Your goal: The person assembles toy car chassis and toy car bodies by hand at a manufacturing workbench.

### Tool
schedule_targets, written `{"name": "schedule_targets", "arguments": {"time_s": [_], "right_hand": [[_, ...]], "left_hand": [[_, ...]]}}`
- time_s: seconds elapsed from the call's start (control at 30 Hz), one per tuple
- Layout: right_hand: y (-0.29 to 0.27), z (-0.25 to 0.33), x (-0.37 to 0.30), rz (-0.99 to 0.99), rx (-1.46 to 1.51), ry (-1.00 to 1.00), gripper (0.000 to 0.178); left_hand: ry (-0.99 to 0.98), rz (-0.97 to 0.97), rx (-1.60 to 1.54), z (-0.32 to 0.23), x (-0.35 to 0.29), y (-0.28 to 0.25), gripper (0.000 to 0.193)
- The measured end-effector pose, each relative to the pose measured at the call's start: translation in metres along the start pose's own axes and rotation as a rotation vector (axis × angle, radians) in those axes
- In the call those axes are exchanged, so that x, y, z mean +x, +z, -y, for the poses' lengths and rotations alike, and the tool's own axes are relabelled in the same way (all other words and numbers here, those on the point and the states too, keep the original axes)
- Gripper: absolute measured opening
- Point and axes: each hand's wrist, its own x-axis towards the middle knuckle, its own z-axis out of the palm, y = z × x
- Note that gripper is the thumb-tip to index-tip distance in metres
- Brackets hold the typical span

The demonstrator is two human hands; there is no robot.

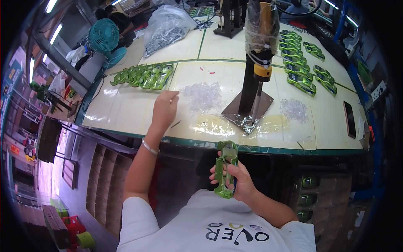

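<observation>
My right hand [242,181] is closed round a green plastic toy car shell [226,190], held in front of my shirt below the table's front edge. The shell's open frame is turned upward, and my thumb lies across it. My left hand [164,110] is over the table with its fingers drawn together. Whatever may be between those fingertips is too small to make out. Just right of that hand spreads a pile of small clear plastic pieces [203,97]. Behind it, a row of green car shells [145,77] lies side by side.
A press-like tool on a dark base plate [237,112] stands mid-table. Right of it are more clear pieces [294,109], green car bodies [300,83] and a phone [349,119]. A plastic bag of grey parts [166,31] and a teal fan [103,35] sit far left.
</observation>
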Motion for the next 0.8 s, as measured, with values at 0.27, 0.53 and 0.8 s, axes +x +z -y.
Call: {"name": "schedule_targets", "arguments": {"time_s": [0.27, 0.53, 0.8], "right_hand": [[-0.013, 0.001, -0.016, -0.102, -0.013, -0.037, 0.052], [-0.009, 0.000, -0.022, -0.089, -0.064, -0.003, 0.055], [-0.016, -0.002, -0.020, -0.099, -0.061, 0.015, 0.053]], "left_hand": [[0.225, 0.192, 0.454, 0.041, 0.015, 0.032, 0.011], [0.266, 0.218, 0.425, 0.038, 0.030, 0.024, 0.004], [-0.251, 0.158, -0.275, 0.024, -0.013, 0.015, 0.010]]}}
